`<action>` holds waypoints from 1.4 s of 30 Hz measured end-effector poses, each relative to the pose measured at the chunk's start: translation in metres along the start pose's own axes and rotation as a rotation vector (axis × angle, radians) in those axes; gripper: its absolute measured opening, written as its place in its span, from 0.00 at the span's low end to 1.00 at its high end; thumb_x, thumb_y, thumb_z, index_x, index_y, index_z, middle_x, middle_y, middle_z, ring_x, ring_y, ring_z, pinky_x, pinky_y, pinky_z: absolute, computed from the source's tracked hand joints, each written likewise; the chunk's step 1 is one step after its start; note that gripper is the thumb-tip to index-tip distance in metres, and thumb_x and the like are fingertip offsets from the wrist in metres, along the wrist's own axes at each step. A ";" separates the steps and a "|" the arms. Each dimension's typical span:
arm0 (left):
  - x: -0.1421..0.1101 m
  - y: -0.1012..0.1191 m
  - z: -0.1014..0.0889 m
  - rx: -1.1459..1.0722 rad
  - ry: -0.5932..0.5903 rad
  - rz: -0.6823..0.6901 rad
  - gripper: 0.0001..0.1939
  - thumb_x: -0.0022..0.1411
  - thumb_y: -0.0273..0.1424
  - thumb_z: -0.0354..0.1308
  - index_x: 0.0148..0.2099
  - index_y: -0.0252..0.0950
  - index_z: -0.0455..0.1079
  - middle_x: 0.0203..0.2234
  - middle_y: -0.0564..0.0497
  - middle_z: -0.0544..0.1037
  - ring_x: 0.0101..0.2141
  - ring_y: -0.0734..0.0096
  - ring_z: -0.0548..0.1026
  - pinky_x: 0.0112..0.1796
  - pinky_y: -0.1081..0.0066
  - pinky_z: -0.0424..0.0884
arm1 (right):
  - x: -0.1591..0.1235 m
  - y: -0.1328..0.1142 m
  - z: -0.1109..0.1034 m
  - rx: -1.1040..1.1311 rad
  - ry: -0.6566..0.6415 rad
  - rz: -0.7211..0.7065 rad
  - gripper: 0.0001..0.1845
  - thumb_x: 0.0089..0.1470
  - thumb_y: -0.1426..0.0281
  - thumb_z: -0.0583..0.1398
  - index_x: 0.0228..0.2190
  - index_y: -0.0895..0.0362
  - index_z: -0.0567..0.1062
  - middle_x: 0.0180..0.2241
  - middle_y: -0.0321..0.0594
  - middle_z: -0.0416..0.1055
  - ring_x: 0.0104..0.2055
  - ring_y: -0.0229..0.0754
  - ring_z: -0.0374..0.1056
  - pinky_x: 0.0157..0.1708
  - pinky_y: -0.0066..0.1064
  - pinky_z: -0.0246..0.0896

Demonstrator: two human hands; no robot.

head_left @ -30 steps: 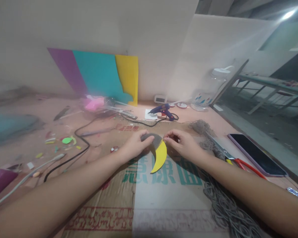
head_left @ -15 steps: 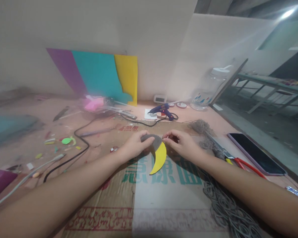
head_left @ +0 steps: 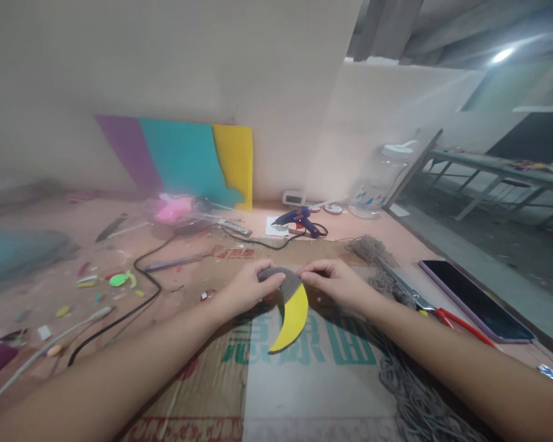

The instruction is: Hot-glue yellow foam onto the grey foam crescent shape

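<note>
My left hand (head_left: 253,283) is closed on the upper end of a yellow crescent (head_left: 295,319), thumb on its face. The crescent's upper part is covered in closely wrapped grey yarn (head_left: 289,282); its bare yellow tip points down and left. My right hand (head_left: 334,282) pinches at the crescent's right edge, where the wrapping ends; the strand between its fingertips is barely visible. Loose grey yarn (head_left: 415,387) lies in a tangle beneath and beside my right forearm. Both hands are just above a printed cardboard sheet (head_left: 281,393).
Red-handled scissors (head_left: 424,302) and a phone (head_left: 474,301) lie at the right. A blue glue gun (head_left: 299,220) rests at the back, near a clear bottle (head_left: 373,184). Coloured sheets (head_left: 179,159) lean on the wall. Foam scraps (head_left: 118,280) and a black cord (head_left: 154,279) are at left.
The view has tilted up slightly, so the scene sits lower. My right hand's fingers have drawn closer together at the crescent's edge. My left hand keeps its hold.
</note>
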State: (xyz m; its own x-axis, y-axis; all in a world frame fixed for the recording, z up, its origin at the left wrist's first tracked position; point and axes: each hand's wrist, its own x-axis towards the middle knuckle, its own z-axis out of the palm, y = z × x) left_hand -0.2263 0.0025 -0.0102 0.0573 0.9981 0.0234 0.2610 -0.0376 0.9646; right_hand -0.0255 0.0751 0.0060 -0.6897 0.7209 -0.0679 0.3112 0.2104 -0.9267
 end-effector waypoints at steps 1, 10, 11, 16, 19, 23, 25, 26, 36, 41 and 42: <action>0.000 0.000 0.000 0.007 -0.006 0.007 0.12 0.56 0.39 0.55 0.29 0.35 0.62 0.16 0.59 0.66 0.18 0.79 0.64 0.20 0.79 0.57 | 0.000 0.000 0.000 -0.008 -0.004 -0.003 0.18 0.53 0.58 0.60 0.34 0.62 0.78 0.20 0.35 0.66 0.20 0.32 0.57 0.18 0.23 0.51; 0.001 -0.004 0.001 -0.003 -0.017 0.023 0.13 0.58 0.40 0.55 0.33 0.34 0.65 0.20 0.57 0.68 0.20 0.78 0.66 0.23 0.77 0.61 | -0.001 -0.005 0.003 0.107 -0.041 0.070 0.19 0.49 0.55 0.63 0.28 0.60 0.74 0.15 0.30 0.60 0.16 0.31 0.52 0.15 0.24 0.43; 0.001 -0.004 0.002 0.001 0.012 0.045 0.13 0.59 0.39 0.55 0.37 0.34 0.66 0.23 0.55 0.70 0.23 0.76 0.68 0.25 0.76 0.63 | -0.002 -0.005 0.003 0.128 -0.039 0.078 0.20 0.49 0.54 0.63 0.28 0.60 0.74 0.15 0.30 0.60 0.16 0.30 0.51 0.15 0.24 0.42; -0.004 -0.005 0.005 0.198 0.232 0.308 0.24 0.59 0.37 0.57 0.57 0.38 0.61 0.50 0.45 0.68 0.47 0.65 0.69 0.46 0.66 0.67 | -0.002 -0.001 0.005 0.151 0.046 0.062 0.20 0.50 0.53 0.62 0.28 0.60 0.72 0.15 0.30 0.60 0.16 0.31 0.52 0.15 0.24 0.44; -0.007 -0.003 0.005 0.357 0.200 0.421 0.19 0.60 0.35 0.57 0.53 0.37 0.66 0.49 0.45 0.68 0.51 0.63 0.66 0.51 0.65 0.63 | -0.003 -0.001 0.005 0.061 0.051 0.035 0.19 0.52 0.55 0.60 0.28 0.60 0.72 0.15 0.30 0.59 0.16 0.31 0.52 0.16 0.24 0.44; -0.007 -0.002 0.004 0.503 0.164 0.468 0.16 0.61 0.37 0.56 0.49 0.36 0.70 0.44 0.46 0.73 0.47 0.62 0.69 0.49 0.64 0.63 | -0.004 -0.006 0.007 -0.028 0.022 0.003 0.17 0.53 0.57 0.59 0.27 0.60 0.72 0.16 0.31 0.60 0.17 0.31 0.53 0.16 0.24 0.46; -0.008 -0.001 0.004 0.548 0.124 0.415 0.15 0.61 0.41 0.55 0.45 0.37 0.71 0.39 0.48 0.76 0.42 0.62 0.71 0.45 0.64 0.64 | -0.005 -0.008 0.008 -0.045 -0.003 0.006 0.17 0.53 0.57 0.59 0.27 0.60 0.72 0.16 0.31 0.61 0.17 0.31 0.54 0.16 0.24 0.46; -0.008 -0.001 0.004 0.548 0.091 0.380 0.15 0.62 0.41 0.54 0.42 0.37 0.72 0.36 0.49 0.76 0.40 0.63 0.72 0.42 0.65 0.64 | -0.005 -0.009 0.008 -0.049 -0.017 0.013 0.17 0.53 0.57 0.59 0.28 0.60 0.73 0.16 0.31 0.60 0.17 0.31 0.54 0.16 0.24 0.46; -0.004 -0.005 0.008 0.036 0.054 0.159 0.14 0.61 0.41 0.55 0.39 0.35 0.68 0.31 0.51 0.76 0.31 0.71 0.73 0.32 0.73 0.66 | -0.002 -0.005 0.002 0.035 0.355 -0.240 0.17 0.57 0.58 0.57 0.45 0.52 0.64 0.36 0.36 0.66 0.24 0.34 0.62 0.21 0.26 0.60; 0.001 -0.005 0.007 -0.156 0.096 0.049 0.14 0.58 0.40 0.58 0.39 0.34 0.64 0.27 0.53 0.75 0.26 0.75 0.71 0.28 0.75 0.65 | -0.005 -0.007 0.003 -0.120 0.279 -0.215 0.13 0.57 0.59 0.56 0.31 0.56 0.69 0.26 0.35 0.66 0.28 0.38 0.63 0.25 0.27 0.59; 0.000 -0.004 0.006 -0.148 0.108 0.050 0.14 0.58 0.40 0.58 0.39 0.34 0.64 0.27 0.54 0.74 0.25 0.75 0.71 0.28 0.75 0.65 | -0.006 -0.009 0.005 -0.154 0.227 -0.189 0.13 0.57 0.60 0.55 0.29 0.57 0.70 0.25 0.35 0.67 0.27 0.38 0.63 0.25 0.27 0.57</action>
State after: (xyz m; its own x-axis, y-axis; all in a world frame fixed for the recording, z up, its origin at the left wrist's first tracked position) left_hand -0.2212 0.0028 -0.0153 -0.0390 0.9950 0.0925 0.1149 -0.0875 0.9895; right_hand -0.0274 0.0660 0.0126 -0.5866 0.7848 0.1998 0.2993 0.4393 -0.8470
